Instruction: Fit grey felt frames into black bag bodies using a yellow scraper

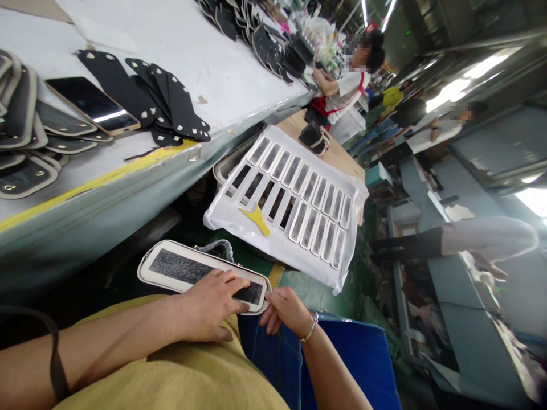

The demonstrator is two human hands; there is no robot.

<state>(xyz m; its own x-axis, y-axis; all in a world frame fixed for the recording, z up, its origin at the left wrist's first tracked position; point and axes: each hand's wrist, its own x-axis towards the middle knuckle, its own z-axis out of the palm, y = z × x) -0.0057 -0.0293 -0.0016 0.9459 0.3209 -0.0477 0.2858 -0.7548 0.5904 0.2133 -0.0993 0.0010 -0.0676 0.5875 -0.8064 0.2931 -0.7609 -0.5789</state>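
Note:
A long white piece (175,247) with rounded ends and a speckled dark strip lies across my lap, a grey wrapped handle (222,245) at its far side. My left hand (213,307) rests on its strip, palm down with the fingers apart. At the right end of the piece, the fingers of my right hand (284,310) are curled and pinch its edge. In front of my hands, a tray covered with white sheeting (239,225) bears rows of white-rimmed strips (299,176) and a yellow Y-shaped tool (256,219).
To the left, a white table (171,34) bears a phone (92,102), black panels (171,102) and rimmed dark pieces (19,114). A blue container (346,359) stands at lower right. One person (348,91) sits beyond the tray; another (482,239) bends at the right.

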